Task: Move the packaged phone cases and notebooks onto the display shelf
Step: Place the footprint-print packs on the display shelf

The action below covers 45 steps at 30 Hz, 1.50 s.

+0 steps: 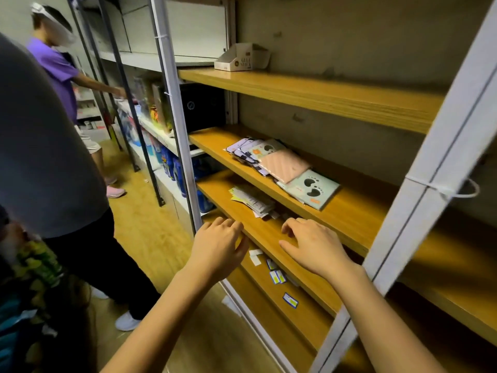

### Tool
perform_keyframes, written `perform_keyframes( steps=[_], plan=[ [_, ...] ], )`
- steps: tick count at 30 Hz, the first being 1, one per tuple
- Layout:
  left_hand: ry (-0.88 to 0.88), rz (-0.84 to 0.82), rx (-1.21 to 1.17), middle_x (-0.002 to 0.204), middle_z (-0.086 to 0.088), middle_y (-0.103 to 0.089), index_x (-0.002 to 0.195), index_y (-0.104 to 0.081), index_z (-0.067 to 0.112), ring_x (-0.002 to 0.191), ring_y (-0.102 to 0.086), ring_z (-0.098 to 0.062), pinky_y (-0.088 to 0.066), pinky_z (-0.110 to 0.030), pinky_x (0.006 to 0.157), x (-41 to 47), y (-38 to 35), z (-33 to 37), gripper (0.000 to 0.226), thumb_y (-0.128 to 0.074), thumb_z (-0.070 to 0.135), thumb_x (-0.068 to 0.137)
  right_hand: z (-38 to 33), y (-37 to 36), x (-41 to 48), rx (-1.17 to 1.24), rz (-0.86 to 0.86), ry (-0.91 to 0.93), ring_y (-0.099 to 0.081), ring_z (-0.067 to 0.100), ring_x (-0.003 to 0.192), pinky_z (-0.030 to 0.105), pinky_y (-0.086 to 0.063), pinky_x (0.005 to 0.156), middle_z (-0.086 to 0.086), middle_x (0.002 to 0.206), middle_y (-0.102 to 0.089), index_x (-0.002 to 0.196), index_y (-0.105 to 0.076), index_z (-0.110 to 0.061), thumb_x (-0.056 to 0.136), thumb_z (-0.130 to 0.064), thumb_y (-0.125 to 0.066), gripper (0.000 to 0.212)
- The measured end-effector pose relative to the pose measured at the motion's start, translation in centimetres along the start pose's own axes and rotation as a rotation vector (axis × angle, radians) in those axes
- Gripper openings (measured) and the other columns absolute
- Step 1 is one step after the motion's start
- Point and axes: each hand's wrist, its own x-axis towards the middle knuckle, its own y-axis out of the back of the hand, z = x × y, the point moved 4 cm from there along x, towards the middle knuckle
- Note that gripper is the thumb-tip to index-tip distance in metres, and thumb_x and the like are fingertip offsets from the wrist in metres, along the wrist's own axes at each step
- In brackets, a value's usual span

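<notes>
A row of packaged phone cases (pixel 244 152) and notebooks lies on the middle wooden shelf (pixel 357 208): a pink notebook (pixel 285 165) and a pale green one with black footprints (pixel 313 188). One shelf lower lies a pile of paper packets (pixel 251 201). My left hand (pixel 219 244) hovers at the front edge of that lower shelf, fingers loosely curled and holding nothing. My right hand (pixel 313 244) is over the same shelf board, fingers spread, empty.
A white cardboard display box (pixel 242 60) stands on the top shelf. Small blue-and-yellow labels (pixel 277 277) lie on the shelf below my hands. White metal uprights (pixel 174 103) frame the unit. Two people (pixel 53 162) stand close on my left in the narrow aisle.
</notes>
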Motion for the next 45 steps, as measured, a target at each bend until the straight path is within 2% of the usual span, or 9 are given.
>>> perform_keyframes(
  steps=[5, 11, 20, 22, 27, 31, 36, 41, 45],
  plan=[
    [-0.038, -0.013, -0.004, 0.12, 0.005, -0.059, 0.123, -0.05, 0.023, 0.11, -0.051, -0.013, -0.04, -0.027, 0.09, 6.7, -2.0, -2.5, 0.038, -0.033, 0.044, 0.096, 2.0, -0.5, 6.2, -0.017, 0.029, -0.105, -0.051, 0.014, 0.118, 0.031, -0.044, 0.093, -0.006, 0.126, -0.055, 0.125, -0.048, -0.027, 0.094, -0.042, -0.048, 0.034],
    [-0.132, -0.05, 0.007, 0.121, 0.003, -0.058, 0.124, -0.05, 0.021, 0.113, -0.05, -0.015, -0.037, -0.029, 0.092, 14.3, -3.8, -4.2, 0.04, -0.031, 0.044, 0.096, 4.6, -0.4, 13.1, -0.033, 0.038, -0.215, -0.053, 0.014, 0.113, 0.028, -0.044, 0.087, -0.005, 0.124, -0.056, 0.124, -0.049, -0.026, 0.094, -0.043, -0.046, 0.034],
    [-0.297, -0.054, -0.08, 0.117, 0.0, -0.06, 0.119, -0.053, 0.019, 0.11, -0.052, -0.018, -0.04, -0.032, 0.09, 23.2, -6.0, -3.4, 0.039, -0.033, 0.043, 0.095, 9.4, -0.2, 16.3, -0.032, 0.062, -0.468, -0.052, 0.015, 0.116, 0.029, -0.044, 0.087, -0.005, 0.128, -0.055, 0.126, -0.047, -0.027, 0.094, -0.046, -0.045, 0.037],
    [-0.363, -0.06, -0.102, 0.118, 0.0, -0.059, 0.12, -0.052, 0.019, 0.111, -0.051, -0.019, -0.04, -0.032, 0.091, 24.9, -6.3, -2.8, 0.038, -0.034, 0.042, 0.095, 10.5, -0.6, 16.4, -0.017, 0.066, -0.566, -0.051, 0.017, 0.119, 0.029, -0.045, 0.09, -0.003, 0.131, -0.053, 0.129, -0.046, -0.024, 0.092, -0.052, -0.044, 0.046],
    [-0.534, -0.107, -0.117, 0.123, -0.001, -0.057, 0.121, -0.05, 0.021, 0.115, -0.048, -0.02, -0.037, -0.033, 0.094, 28.6, -7.1, -0.8, 0.037, -0.035, 0.041, 0.095, 12.5, -2.3, 15.6, 0.11, 0.075, -0.99, -0.036, 0.029, 0.135, 0.038, -0.037, 0.105, 0.01, 0.149, -0.035, 0.145, -0.028, -0.01, 0.077, -0.078, -0.036, 0.096],
    [-0.661, -0.132, -0.129, 0.123, -0.002, -0.056, 0.119, -0.051, 0.021, 0.116, -0.047, -0.022, -0.034, -0.033, 0.092, 31.1, -7.1, 0.0, 0.033, -0.036, 0.037, 0.094, 11.2, -3.6, 15.9, 0.191, 0.076, -1.159, -0.022, 0.033, 0.14, 0.039, -0.028, 0.111, 0.013, 0.154, -0.021, 0.149, -0.014, -0.008, 0.071, -0.083, -0.037, 0.111],
    [-0.77, -0.164, -0.125, 0.127, -0.001, -0.054, 0.122, -0.049, 0.023, 0.117, -0.047, -0.022, -0.032, -0.032, 0.093, 33.2, -7.5, -0.5, 0.035, -0.037, 0.039, 0.093, 10.4, -4.5, 17.4, 0.258, 0.086, -1.307, -0.013, 0.037, 0.142, 0.043, -0.02, 0.116, 0.015, 0.155, -0.01, 0.15, -0.004, -0.009, 0.065, -0.077, -0.057, 0.122],
    [-0.856, -0.17, -0.159, 0.129, -0.003, -0.054, 0.125, -0.049, 0.021, 0.119, -0.047, -0.022, -0.035, -0.032, 0.094, 34.1, -7.5, -0.8, 0.037, -0.037, 0.039, 0.094, 10.7, -4.2, 17.9, 0.482, 0.185, -1.387, -0.034, 0.03, 0.135, 0.037, -0.037, 0.106, 0.012, 0.149, -0.031, 0.146, -0.02, -0.008, 0.065, -0.059, -0.073, 0.11],
    [-0.93, -0.177, -0.176, 0.13, -0.003, -0.052, 0.124, -0.047, 0.02, 0.12, -0.045, -0.021, -0.036, -0.031, 0.092, 33.7, -7.2, -0.5, 0.037, -0.032, 0.039, 0.096, 10.5, -3.7, 17.2, 0.505, 0.337, -1.425, -0.037, 0.028, 0.134, 0.037, -0.039, 0.106, 0.01, 0.148, -0.035, 0.147, -0.023, -0.011, 0.081, -0.049, -0.064, 0.087]
  ],
)
